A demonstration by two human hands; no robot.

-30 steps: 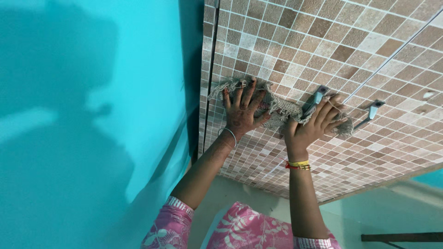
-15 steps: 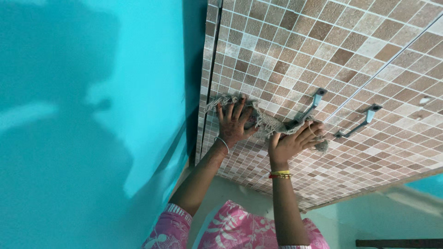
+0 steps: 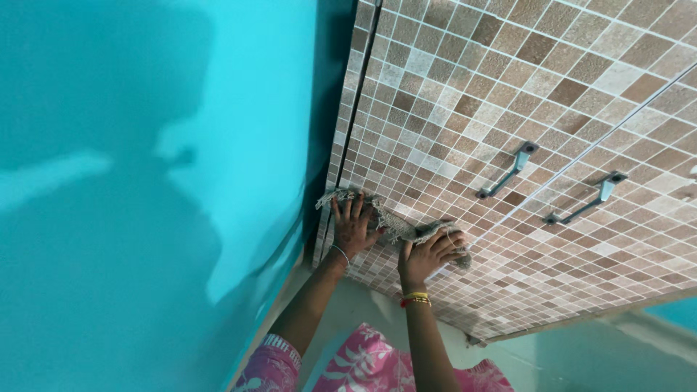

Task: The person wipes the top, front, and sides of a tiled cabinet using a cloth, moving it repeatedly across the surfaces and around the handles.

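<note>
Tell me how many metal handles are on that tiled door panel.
2. One handle sits above and right of the right hand; the other handle lies further right, across the thin seam. None seems hidden by the cloth.

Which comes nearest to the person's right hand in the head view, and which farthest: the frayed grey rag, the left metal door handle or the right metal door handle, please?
1. Frayed grey rag: under the right hand, touching it.
2. Left metal door handle: up and to the right.
3. Right metal door handle: farther right, across the door seam.
</note>
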